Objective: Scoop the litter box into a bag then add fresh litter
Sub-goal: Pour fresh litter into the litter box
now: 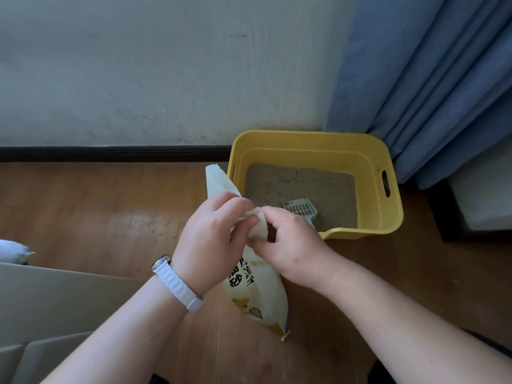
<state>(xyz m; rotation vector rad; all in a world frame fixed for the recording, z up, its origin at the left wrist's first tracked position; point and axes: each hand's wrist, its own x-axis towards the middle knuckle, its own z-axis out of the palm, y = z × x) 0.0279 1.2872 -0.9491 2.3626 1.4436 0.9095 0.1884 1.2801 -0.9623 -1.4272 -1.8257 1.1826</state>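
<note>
**Opening the fresh-litter bag.** The left hand and the right hand each pinch a fold of the upper edge of the litter bag, with fingers curled on the material and knuckles nearly touching. The bag slants between them over the wooden floor, and its top corner rises just beside the near-left corner of the litter box. The step is judged to be tearing or parting the bag mouth. It should go best with the two grips kept close together, a short controlled pull apart, and the mouth turned toward the box so no grains spill. The bag is a cream, matt, pliable pouch with yellow print and dark characters. The box is a rigid yellow plastic tub with rounded corners and slotted handles. It stands at the floor's far edge against the wall and holds fine tan litter and a pale slotted scoop.
</note>
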